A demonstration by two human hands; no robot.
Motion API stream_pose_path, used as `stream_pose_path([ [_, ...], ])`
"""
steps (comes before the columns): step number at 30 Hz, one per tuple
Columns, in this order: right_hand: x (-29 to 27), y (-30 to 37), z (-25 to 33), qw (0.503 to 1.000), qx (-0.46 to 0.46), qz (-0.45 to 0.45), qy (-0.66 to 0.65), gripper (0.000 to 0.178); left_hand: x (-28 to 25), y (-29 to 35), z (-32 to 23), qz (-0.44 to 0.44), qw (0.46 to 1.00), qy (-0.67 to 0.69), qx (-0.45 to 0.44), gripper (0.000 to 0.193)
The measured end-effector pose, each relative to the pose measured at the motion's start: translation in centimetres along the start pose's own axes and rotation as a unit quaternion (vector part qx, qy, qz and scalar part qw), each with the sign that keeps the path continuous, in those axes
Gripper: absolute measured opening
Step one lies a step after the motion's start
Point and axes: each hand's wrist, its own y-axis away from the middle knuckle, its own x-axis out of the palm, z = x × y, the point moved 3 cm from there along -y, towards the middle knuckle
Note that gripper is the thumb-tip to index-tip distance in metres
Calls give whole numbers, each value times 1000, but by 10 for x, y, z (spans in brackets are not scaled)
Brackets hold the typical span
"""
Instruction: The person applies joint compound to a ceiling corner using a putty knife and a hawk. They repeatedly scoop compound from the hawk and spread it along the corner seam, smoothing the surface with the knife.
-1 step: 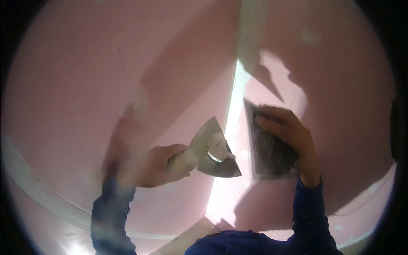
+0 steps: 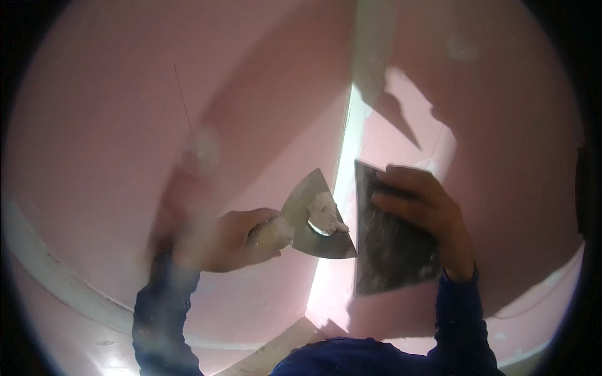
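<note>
My left hand (image 2: 235,241) is closed around the handle of a putty knife (image 2: 301,222). Its fan-shaped metal blade points right and carries a lump of whitish filler (image 2: 323,214). On the right, my right hand (image 2: 429,210) grips a dark, flat, rectangular plate (image 2: 395,250), with fingers over its upper part. What kind of plate this is, and whether it has a handle behind, does not show. The plate's left edge is close beside the tip of the knife's blade; whether they touch I cannot tell.
Pink wall panels (image 2: 263,125) meet at a corner with a pale filled joint (image 2: 348,138) running down it, brightly lit in the middle. A whitish band (image 2: 63,291) curves along the lower left. Shadows of my arms and tools fall across the panels.
The dark plate has shifted a little left and its lower edge has dropped, so more of its face shows beside the knife. My left hand and the putty knife have barely moved.
</note>
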Motion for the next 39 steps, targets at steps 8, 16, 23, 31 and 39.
stream_pose_path([
  [8,36,56,49,982,-19,110,153,55,24,21,5,-7,1000,8,-22,53],
  [16,69,54,60,986,5,86,143,47,28,23,1,-31,996,11,-78,63],
  [23,83,44,60,980,29,109,163,42,30,26,1,-33,997,60,-43,63],
  [31,35,50,46,969,-23,140,204,35,28,28,-2,-52,998,22,-34,62],
  [39,44,42,40,973,-74,133,175,48,24,29,-9,28,999,29,-8,63],
])
